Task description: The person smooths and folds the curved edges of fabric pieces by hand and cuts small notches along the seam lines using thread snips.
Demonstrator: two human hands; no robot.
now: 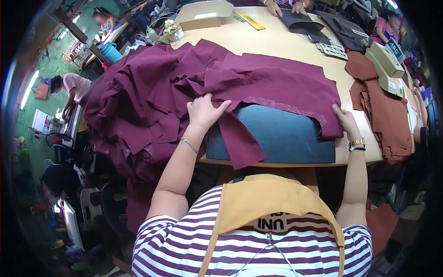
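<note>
Maroon fabric [272, 78] spreads over the table in a large crumpled heap on the left and a flatter piece toward the right. My left hand [203, 112] grips the fabric near the middle, thumb stretched to the right and the other fingertips partly hidden. At the far right end, my right hand [345, 119] pinches the edge of the same fabric. Whitish marks run along the curved near edge of the flatter piece. Beneath it lies a dark blue-grey board [277, 134], partly covered, with a narrow fabric strip hanging over its left part.
Brown fabric pieces [385, 117] lie at the table's right side near cardboard boxes [385, 64]. An open box [203, 16] and a yellow ruler [249, 19] are at the back. Across the table, another person's hands [286, 7] touch black material [300, 23].
</note>
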